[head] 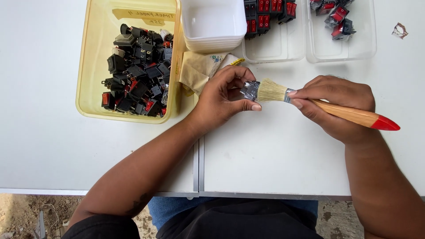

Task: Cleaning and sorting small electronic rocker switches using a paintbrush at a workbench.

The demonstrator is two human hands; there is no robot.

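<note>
My left hand (223,98) pinches a small dark switch part (250,90) between thumb and fingers above the white table (274,155). My right hand (336,106) grips a paintbrush (354,116) with a wooden handle and a red tip. Its pale bristles (271,90) touch the part in my left hand. Both hands hover near the middle of the table, just below the containers.
A yellow plastic bin (90,66) at the left holds several black and red rocker switches. A stack of white tubs (214,26) stands at the top middle, a cloth (199,68) beside it. Two clear trays (341,48) at the top right hold red switches.
</note>
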